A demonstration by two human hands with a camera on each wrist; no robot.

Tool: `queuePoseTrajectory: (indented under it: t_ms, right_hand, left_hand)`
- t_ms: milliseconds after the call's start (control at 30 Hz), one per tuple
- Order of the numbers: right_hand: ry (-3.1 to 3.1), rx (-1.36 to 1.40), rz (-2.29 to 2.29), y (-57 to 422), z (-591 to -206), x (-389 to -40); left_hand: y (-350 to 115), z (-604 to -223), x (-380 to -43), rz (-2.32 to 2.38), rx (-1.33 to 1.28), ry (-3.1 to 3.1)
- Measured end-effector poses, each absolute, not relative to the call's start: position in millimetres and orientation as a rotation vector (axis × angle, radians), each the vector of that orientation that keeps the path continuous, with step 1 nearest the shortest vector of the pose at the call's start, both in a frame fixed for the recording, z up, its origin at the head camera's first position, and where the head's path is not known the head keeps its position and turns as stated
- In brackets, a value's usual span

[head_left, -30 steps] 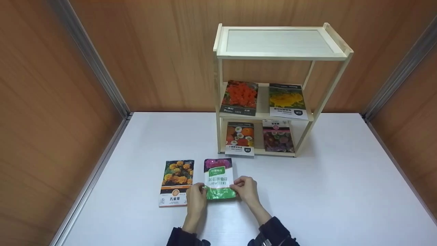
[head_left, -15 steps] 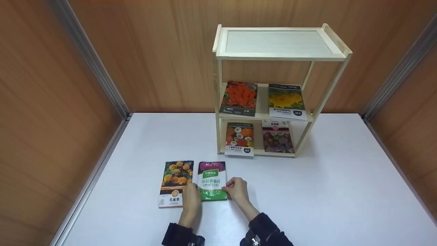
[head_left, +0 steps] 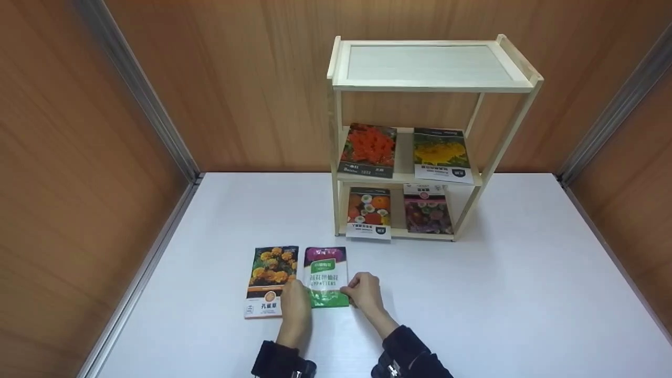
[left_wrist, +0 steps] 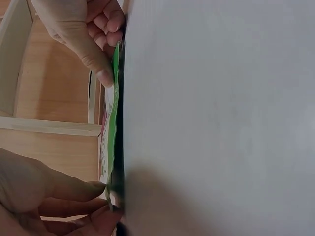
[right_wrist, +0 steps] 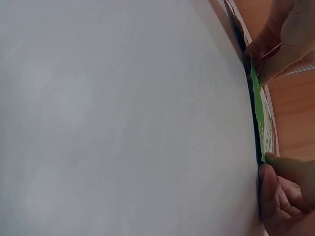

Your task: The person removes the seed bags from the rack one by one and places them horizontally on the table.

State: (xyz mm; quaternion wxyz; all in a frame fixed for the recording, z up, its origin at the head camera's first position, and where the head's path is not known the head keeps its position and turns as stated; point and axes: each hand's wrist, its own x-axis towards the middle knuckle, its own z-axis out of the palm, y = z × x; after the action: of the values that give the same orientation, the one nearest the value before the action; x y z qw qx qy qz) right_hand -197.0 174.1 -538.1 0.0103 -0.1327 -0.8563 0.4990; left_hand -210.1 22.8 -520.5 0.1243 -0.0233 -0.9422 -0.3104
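A seed packet (head_left: 326,289) with a green bottom, white middle and purple flower top lies on the white table. My left hand (head_left: 295,304) pinches its left edge between thumb and fingers; the left wrist view has this hand (left_wrist: 54,196) at the bottom left. At the opposite edge, my right hand (head_left: 366,294) pinches the packet with its thumb and fingers, as the right hand (right_wrist: 290,191) in the right wrist view also shows. Directly to the left lies a marigold seed packet (head_left: 272,268), its lower right part hidden behind my left hand.
Behind the packets stands a pale wooden shelf (head_left: 409,178). Its middle level holds a red-flower packet (head_left: 369,147) and a yellow-flower packet (head_left: 441,153). On the bottom level are an orange-and-white flower packet (head_left: 369,207) and a purple-flower packet (head_left: 428,215). Wooden walls (head_left: 252,105) enclose the table.
Both hands have shifted the green-and-white seed packet left, bringing it beside the marigold packet and straighter. Over the last half second it has hardly moved.
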Motion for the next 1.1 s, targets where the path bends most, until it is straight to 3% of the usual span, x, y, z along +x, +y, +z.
queuePoseTrajectory:
  t_ms: [467,867,1100]
  right_hand:
    - [-2.691,-0.278,1.393,191.1,-519.8,-182.8]
    - [-2.758,-0.099,1.265,236.5,-450.0,-180.5]
    - [-2.811,-0.063,1.134,256.2,-392.1,-189.9]
  left_hand:
    - [32.0,-501.4,-202.0,-0.797,-0.138,-2.795]
    - [52.3,-425.6,-215.6,-0.829,-0.835,-2.869]
    - [74.2,-367.6,-232.9,-0.765,-1.070,-2.873]
